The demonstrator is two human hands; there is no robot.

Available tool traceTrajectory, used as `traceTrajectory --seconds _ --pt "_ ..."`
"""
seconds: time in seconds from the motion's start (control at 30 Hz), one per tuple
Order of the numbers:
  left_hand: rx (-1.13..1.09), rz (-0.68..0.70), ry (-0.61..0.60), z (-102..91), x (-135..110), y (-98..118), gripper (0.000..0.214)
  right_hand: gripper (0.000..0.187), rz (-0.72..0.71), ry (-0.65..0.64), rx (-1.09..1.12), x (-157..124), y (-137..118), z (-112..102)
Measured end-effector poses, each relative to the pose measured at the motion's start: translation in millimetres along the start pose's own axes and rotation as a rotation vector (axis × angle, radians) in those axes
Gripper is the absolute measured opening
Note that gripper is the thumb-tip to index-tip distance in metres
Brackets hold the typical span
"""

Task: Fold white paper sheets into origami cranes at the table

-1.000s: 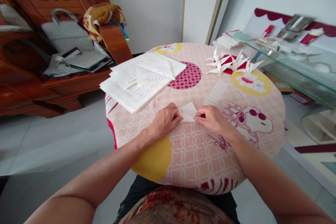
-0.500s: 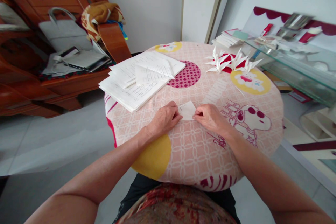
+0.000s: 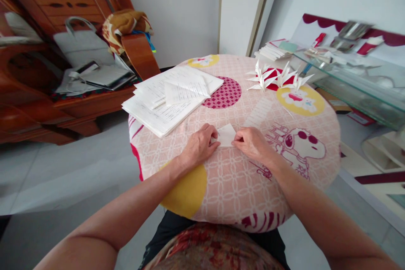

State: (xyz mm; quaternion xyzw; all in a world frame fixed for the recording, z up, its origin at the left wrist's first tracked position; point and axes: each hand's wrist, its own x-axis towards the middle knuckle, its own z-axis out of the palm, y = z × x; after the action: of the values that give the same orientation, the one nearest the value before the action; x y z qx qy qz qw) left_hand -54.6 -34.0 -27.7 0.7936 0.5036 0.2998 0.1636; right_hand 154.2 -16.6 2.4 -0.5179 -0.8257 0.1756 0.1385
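A small folded piece of white paper [image 3: 226, 135] lies on a round table with a pink patterned cloth [image 3: 234, 185]. My left hand [image 3: 199, 147] presses its left edge with curled fingers. My right hand [image 3: 251, 142] pinches its right edge, fingers closed on the paper. Both hands rest on the cloth near the table's middle.
A stack of printed white sheets [image 3: 171, 95] lies at the table's far left. Several folded paper cranes [image 3: 277, 78] stand at the far right. A glass shelf [image 3: 354, 82] with clutter is on the right; a wooden bench [image 3: 79, 101] with a grey bag [image 3: 80, 44] is on the left.
My hands and the paper have kept their pose. The view has shifted slightly, and my right fingers have moved a little closer over the paper's right edge.
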Motion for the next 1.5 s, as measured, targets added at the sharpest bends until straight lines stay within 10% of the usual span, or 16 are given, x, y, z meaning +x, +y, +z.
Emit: traceTrajectory --seconds 0.23,0.5,1.03,1.5 --pt "0.181 0.383 -0.007 5.9 -12.8 -0.8 0.022 0.018 -0.013 0.006 0.025 -0.2 4.7 3.4" --pt "0.319 0.361 -0.014 4.3 -41.9 10.6 0.027 0.023 -0.036 0.013 0.001 0.0 7.0 4.2" --pt "-0.201 -0.204 -0.077 -2.2 9.3 3.2 0.022 0.017 -0.012 -0.010 -0.001 -0.4 7.0 2.9" --pt "-0.238 -0.250 -0.075 -5.3 12.2 6.3 0.021 0.017 -0.017 -0.008 0.010 -0.9 6.5 2.2"
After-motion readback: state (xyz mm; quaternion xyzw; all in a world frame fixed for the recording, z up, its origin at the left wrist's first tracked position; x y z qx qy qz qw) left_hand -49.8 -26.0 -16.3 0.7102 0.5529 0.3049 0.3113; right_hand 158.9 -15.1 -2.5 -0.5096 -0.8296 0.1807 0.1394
